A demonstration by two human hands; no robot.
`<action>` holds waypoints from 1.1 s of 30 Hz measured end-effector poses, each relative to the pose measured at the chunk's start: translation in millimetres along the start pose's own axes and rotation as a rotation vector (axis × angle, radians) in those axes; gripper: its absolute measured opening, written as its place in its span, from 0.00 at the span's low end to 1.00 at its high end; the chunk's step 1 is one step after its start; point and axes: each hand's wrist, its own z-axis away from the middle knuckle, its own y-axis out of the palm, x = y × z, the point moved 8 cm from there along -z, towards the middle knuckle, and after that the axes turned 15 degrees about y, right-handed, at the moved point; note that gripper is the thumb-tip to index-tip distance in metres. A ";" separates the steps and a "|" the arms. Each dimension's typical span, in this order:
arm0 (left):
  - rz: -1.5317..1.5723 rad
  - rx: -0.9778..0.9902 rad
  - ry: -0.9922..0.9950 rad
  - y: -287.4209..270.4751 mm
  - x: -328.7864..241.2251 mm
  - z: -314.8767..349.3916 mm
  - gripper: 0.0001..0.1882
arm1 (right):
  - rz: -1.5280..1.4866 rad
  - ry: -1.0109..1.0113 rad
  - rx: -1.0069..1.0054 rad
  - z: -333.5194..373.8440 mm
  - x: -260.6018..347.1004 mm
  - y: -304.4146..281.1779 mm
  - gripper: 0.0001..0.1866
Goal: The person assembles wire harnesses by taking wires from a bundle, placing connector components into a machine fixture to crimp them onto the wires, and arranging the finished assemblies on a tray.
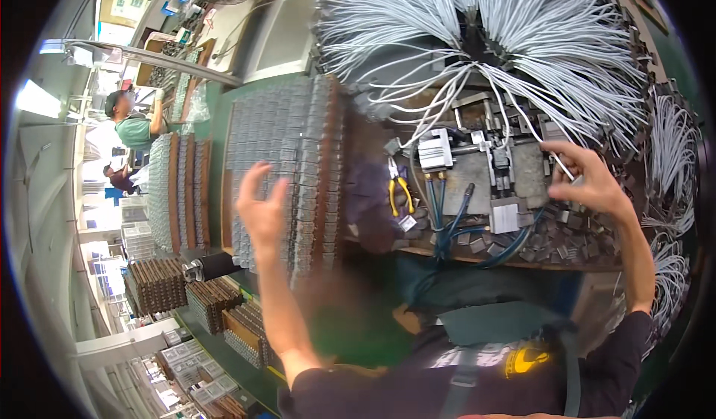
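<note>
Left hand: the left hand [261,206] hangs over the near face of a broad stack of grey metal pieces [272,139], released, thumb and fingers parted; whether a fingertip touches the stack I cannot tell
Right hand: the right hand [589,184] is at the right side of the bench, grasping a white cable [562,167] in its curled fingers, index finger and thumb apart; the cable's end is partly hidden by the hand
Metal fixture: the metal fixture [501,162] sits on the bench just left of the right hand, with one silver block [435,152] at its upper left and another at its lower edge
Cable bundle: a great fan of white cables [395,16] spreads across the far side of the bench, some strands drooping toward the fixture
Pliers: pliers [401,194] with yellow handles lie between the stack and the fixture, jaws pointing away from the person
Hoses: blue hoses [441,225] run from the upper-left block toward the near edge
Loose pieces: small grey metal pieces [556,241] are scattered along the near right of the bench
Right rim: more pale cables [671,147] hang in bundles
Background left: a co-worker in a green shirt [136,130] stands beyond further stacked rows [160,195]; another person [119,178] is farther off
</note>
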 end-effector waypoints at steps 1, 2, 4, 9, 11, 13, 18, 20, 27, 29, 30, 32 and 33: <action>0.145 -0.105 -0.122 -31.1 34.7 -9.1 0.19 | -0.011 -0.109 -0.063 19.3 -0.8 -2.4 0.37; 0.216 -0.154 -0.216 -53.8 83.4 -17.9 0.19 | -0.043 -0.093 -0.086 22.0 -2.4 -4.1 0.33; 0.360 -0.295 -0.387 -90.7 165.2 -29.6 0.21 | -0.269 -0.032 -0.143 25.6 -7.1 -10.5 0.24; 0.447 -0.379 -0.753 -102.0 292.1 -13.4 0.30 | -0.672 -0.210 -0.263 25.7 -28.6 3.1 0.23; 0.541 -0.310 -0.775 -119.7 334.6 -1.9 0.30 | -0.794 -0.275 -0.184 21.4 -22.7 15.2 0.24; 0.612 -0.306 -0.780 -123.2 359.1 2.5 0.23 | -1.169 -0.221 -0.270 16.2 -36.0 7.8 0.23; 0.588 -0.190 -0.842 -63.6 349.3 -10.8 0.40 | -1.696 -0.413 0.064 10.7 -45.9 4.1 0.17; 0.577 -0.219 -0.837 -68.4 350.7 -11.0 0.41 | -1.282 -0.263 -0.013 15.5 -26.9 27.4 0.10; 0.492 -0.134 -0.773 -58.7 324.5 -27.3 0.38 | 0.853 -0.537 -0.494 19.8 56.0 70.3 0.11; 0.458 -0.117 -0.786 -52.1 323.0 -32.0 0.37 | 0.805 -0.467 -0.346 20.1 61.0 71.1 0.09; 0.422 -0.102 -0.796 -53.0 324.1 -32.1 0.36 | 0.572 -0.394 -0.250 16.0 58.3 67.6 0.10; 0.410 -0.159 -0.806 -61.6 325.9 -27.7 0.34 | 0.348 -0.285 -0.104 7.3 42.6 59.9 0.15; 0.408 -0.212 -0.819 -64.6 327.3 -23.6 0.33 | 0.348 -0.281 -0.101 9.9 35.0 51.4 0.15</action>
